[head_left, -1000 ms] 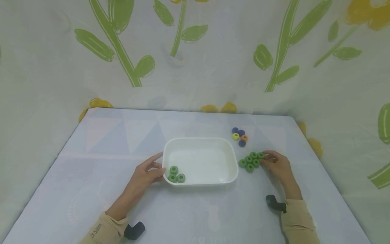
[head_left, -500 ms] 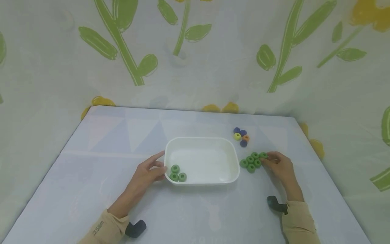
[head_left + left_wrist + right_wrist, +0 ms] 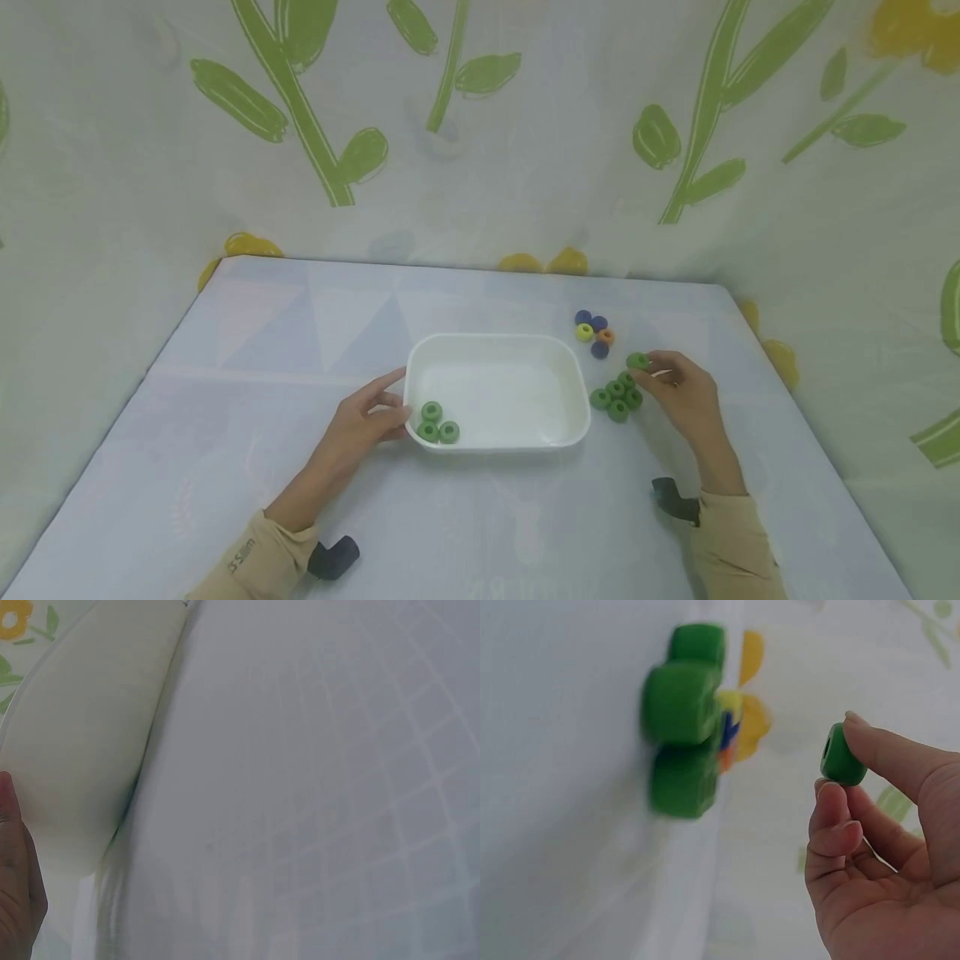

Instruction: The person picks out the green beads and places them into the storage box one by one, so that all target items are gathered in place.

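Note:
My right hand (image 3: 686,396) pinches a green bead (image 3: 637,361) between thumb and fingertips, raised just above the table. In the right wrist view the lifted bead (image 3: 843,756) shows its hole side-on. Beneath and left of this hand lies a cluster of green beads (image 3: 617,390), touching one another. My left hand (image 3: 367,421) holds the left end of a white tray (image 3: 510,338), its thumb at the rim and other fingers along the outside. Three green beads (image 3: 431,412) sit in the tray's near-left corner. The left wrist view shows the tray's outer wall (image 3: 82,735) beside the hand.
Behind the green cluster lies a small group of beads: dark blue (image 3: 583,317), yellow (image 3: 584,332) and orange (image 3: 606,337). Everything stands on a pale patterned tabletop (image 3: 480,525). A flower-print backdrop (image 3: 540,183) rises behind the table's far edge.
My right hand has lifted one green bead off the cluster's far-right end, bringing it up and slightly left. My left hand and the tray have stayed put.

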`<action>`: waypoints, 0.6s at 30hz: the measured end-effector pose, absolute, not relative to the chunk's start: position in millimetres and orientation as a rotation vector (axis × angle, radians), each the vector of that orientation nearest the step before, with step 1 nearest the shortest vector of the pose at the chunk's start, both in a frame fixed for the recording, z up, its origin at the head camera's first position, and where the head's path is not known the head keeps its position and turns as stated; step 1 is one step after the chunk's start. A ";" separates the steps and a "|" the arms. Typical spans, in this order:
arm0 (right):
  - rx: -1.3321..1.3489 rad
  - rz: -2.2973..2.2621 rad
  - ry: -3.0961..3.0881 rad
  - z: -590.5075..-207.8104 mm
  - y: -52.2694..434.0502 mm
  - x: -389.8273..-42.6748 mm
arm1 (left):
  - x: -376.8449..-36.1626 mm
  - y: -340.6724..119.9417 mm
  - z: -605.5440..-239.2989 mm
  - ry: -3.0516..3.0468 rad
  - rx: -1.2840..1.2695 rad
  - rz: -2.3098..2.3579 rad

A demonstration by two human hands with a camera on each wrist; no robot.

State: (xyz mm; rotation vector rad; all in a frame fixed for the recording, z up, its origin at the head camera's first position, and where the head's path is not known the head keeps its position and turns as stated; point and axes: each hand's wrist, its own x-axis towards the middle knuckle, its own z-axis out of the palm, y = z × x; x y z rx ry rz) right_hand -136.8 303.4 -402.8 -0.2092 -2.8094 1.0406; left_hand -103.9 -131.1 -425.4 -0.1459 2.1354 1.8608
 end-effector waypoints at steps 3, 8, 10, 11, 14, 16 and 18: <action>-0.135 1.058 -2.783 -390.3 285.3 -135.3 | -104.2 -130.8 -424.4 2.128 -0.151 1.863; 0.105 1.067 -2.738 -378.8 254.9 -135.4 | -104.0 -130.4 -423.3 2.128 -0.144 1.869; 0.201 1.069 -2.707 -377.8 244.8 -136.7 | -104.4 -130.3 -423.4 2.124 -0.142 1.876; 0.239 1.079 -2.695 -377.7 240.2 -137.4 | -104.6 -130.2 -423.7 2.123 -0.141 1.876; 0.330 1.103 -2.692 -379.9 228.0 -139.5 | -105.0 -130.2 -425.1 2.119 -0.140 1.879; 0.372 1.122 -2.706 -383.0 219.7 -140.6 | -104.9 -130.2 -425.9 2.117 -0.139 1.880; 0.413 1.132 -2.730 -386.8 211.3 -141.7 | -104.6 -130.2 -426.2 2.115 -0.135 1.883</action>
